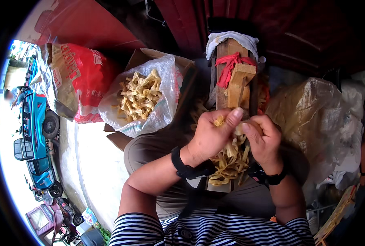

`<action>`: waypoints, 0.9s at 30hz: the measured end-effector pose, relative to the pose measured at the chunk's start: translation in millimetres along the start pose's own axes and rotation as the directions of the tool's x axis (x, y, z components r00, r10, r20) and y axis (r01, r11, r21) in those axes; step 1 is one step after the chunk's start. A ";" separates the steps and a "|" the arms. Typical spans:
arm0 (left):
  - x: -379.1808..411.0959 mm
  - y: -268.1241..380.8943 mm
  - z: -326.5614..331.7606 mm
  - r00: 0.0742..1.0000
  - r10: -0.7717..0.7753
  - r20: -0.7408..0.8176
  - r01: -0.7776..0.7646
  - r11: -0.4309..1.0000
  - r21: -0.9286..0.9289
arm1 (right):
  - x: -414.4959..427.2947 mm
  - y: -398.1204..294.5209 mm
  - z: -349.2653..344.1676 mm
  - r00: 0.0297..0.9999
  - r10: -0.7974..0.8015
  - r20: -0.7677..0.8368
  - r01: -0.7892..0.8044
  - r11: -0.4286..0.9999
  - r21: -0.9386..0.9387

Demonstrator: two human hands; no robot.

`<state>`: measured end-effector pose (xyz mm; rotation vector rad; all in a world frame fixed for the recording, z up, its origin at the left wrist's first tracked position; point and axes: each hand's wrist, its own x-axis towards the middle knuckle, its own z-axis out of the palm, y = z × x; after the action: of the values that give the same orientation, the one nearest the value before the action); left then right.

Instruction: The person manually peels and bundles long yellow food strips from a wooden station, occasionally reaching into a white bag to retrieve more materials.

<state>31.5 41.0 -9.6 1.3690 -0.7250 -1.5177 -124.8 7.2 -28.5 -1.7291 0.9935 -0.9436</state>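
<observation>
My left hand is closed around a pale yellow strip, and a crumpled end of the material pokes out beside its thumb. My right hand pinches the same strip between thumb and fingers, close to the left one. Under both hands, a heap of loose yellow strips lies between my knees on a narrow wooden bench. Just beyond my fingers, an angled wooden piece stands on that bench. A red cloth is tied around the bench behind it. The fingers partly hide the held strip.
Left of the bench, a white woven plastic sack inside a cardboard box holds many knotted yellow pieces. Beside it stands a red printed bag. A large translucent plastic bag is at right. Blue three-wheeled vehicles are parked outside.
</observation>
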 end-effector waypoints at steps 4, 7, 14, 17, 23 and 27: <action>2.2 -9.9 3.6 0.951 -0.232 0.204 0.258 0.960 -0.111 | 15.6 -3.7 -11.3 0.846 -0.533 0.025 0.532 0.839 -0.113; -13.8 -7.2 7.1 0.641 -0.198 0.742 0.084 0.979 0.188 | 20.6 2.2 -31.8 0.874 -0.471 0.119 0.486 0.852 -0.197; -2.2 0.8 -19.6 0.573 0.601 0.557 -0.803 0.275 0.529 | 6.2 10.6 -13.6 0.779 0.309 0.546 -0.577 0.695 0.430; -7.0 2.6 -16.4 0.486 0.632 0.603 -0.770 -0.016 0.638 | -5.4 31.6 -20.9 0.602 0.320 0.731 -0.794 0.332 0.509; -2.3 -2.7 -17.0 0.375 0.756 0.537 -0.767 -0.072 0.638 | -6.2 25.8 -1.2 0.707 0.211 0.675 -0.705 0.135 0.696; 4.1 -6.7 -21.5 0.561 0.760 0.329 -0.722 0.254 0.644 | 0.8 0.2 4.5 0.897 0.397 0.196 -0.413 0.590 0.693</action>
<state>50.8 43.3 -21.5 1.2424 -1.7985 -0.3496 -120.5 7.8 -29.9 -0.7814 0.7889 -0.8429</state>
